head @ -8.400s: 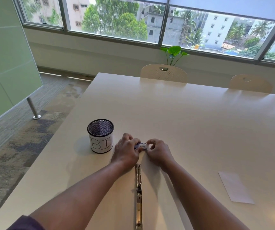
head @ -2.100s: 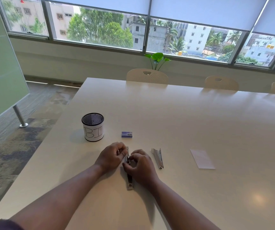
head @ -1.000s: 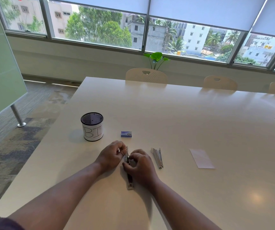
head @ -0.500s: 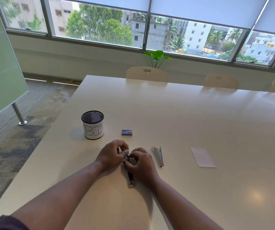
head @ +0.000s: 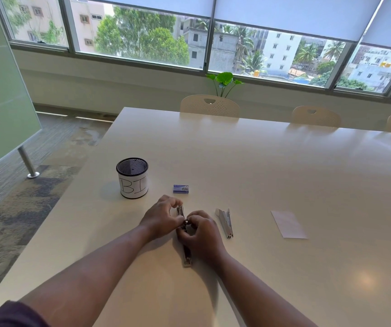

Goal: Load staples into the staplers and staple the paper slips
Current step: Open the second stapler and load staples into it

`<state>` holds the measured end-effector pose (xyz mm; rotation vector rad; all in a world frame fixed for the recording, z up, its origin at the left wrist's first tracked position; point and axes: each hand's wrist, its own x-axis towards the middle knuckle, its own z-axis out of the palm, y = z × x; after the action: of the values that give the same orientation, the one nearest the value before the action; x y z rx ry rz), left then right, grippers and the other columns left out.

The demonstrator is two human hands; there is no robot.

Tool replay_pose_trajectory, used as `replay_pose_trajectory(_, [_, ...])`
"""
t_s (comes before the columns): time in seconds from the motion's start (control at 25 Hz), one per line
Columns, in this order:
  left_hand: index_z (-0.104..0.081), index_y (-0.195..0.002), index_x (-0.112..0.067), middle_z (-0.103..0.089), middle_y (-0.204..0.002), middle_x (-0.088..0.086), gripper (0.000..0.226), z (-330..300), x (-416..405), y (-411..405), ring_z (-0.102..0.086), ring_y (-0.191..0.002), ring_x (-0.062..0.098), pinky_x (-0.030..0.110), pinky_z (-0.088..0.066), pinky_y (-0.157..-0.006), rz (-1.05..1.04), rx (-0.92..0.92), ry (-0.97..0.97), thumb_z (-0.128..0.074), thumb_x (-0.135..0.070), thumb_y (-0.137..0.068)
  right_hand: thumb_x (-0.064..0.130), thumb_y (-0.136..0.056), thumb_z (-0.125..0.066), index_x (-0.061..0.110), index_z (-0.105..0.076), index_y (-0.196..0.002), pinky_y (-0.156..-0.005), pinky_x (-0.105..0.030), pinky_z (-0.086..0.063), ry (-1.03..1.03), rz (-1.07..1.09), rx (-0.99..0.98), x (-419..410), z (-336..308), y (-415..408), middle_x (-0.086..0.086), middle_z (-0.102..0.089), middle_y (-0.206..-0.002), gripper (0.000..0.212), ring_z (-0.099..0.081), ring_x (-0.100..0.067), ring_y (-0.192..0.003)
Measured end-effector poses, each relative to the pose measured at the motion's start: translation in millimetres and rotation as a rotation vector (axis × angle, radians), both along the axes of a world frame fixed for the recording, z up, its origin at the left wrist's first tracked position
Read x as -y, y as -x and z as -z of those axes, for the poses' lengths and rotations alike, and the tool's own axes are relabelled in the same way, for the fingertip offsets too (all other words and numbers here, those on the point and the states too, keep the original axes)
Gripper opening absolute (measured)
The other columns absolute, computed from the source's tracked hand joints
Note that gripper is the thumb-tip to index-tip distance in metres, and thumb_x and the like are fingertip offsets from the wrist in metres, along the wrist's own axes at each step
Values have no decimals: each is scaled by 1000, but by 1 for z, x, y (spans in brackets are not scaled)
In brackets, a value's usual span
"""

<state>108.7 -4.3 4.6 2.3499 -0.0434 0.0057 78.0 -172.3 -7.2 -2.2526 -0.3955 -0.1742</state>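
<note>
Both my hands pinch at the open stapler [head: 187, 252] on the worktop [head: 272, 185]: left hand [head: 160, 217] steadies the stiff metal rail, right hand [head: 200, 233] fingertips hold something tiny, probably light, brittle staples.

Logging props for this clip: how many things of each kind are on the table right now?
Staplers: 2, one under both hands, one lying free
Staple boxes: 1
Paper slips: 1
Mesh cups: 1
Total: 5
</note>
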Motion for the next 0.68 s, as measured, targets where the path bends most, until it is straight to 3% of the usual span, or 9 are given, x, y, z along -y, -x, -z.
replay_pose_trajectory(0.2, [-66,-105,-31,-60,-108,-10,22,-5,8,2,-56,-86,9,25,-41,-76,-88,36,-7,-67,-32,-83,42,-77,-71,20,-70,-78,-77,-25,-51,11,-10,12,1,1,-1,8,-62,-94,22,-59,-8,-85])
replay_pose_trajectory(0.36, [-68,-86,-30,-69,-88,-13,6,-6,9,0,-64,-81,11,27,-49,-72,-168,7,38,-65,-30,-81,46,-75,-69,20,-71,-83,-81,-23,-51,4,-13,5,2,1,-2,10,-62,-97,28,-59,-7,-89])
replay_pose_trajectory(0.56, [-71,-75,-25,-72,-74,-11,9,-9,9,-7,-67,-76,12,29,-54,-74,-231,-43,104,-62,-22,-78,46,-77,-62,25,-69,-105,-82,-23,-50,-20,-9,7,2,-2,1,12,-64,-101,36,-58,-6,-91])
replay_pose_trajectory(0.68, [-72,-76,-25,-73,-75,-9,9,-8,8,-5,-66,-77,12,29,-53,-76,-219,-28,137,-64,-21,-80,41,-83,-57,30,-59,-98,-71,-24,-46,-89,-20,-3,3,-4,2,14,-61,-88,19,-55,-5,-79])
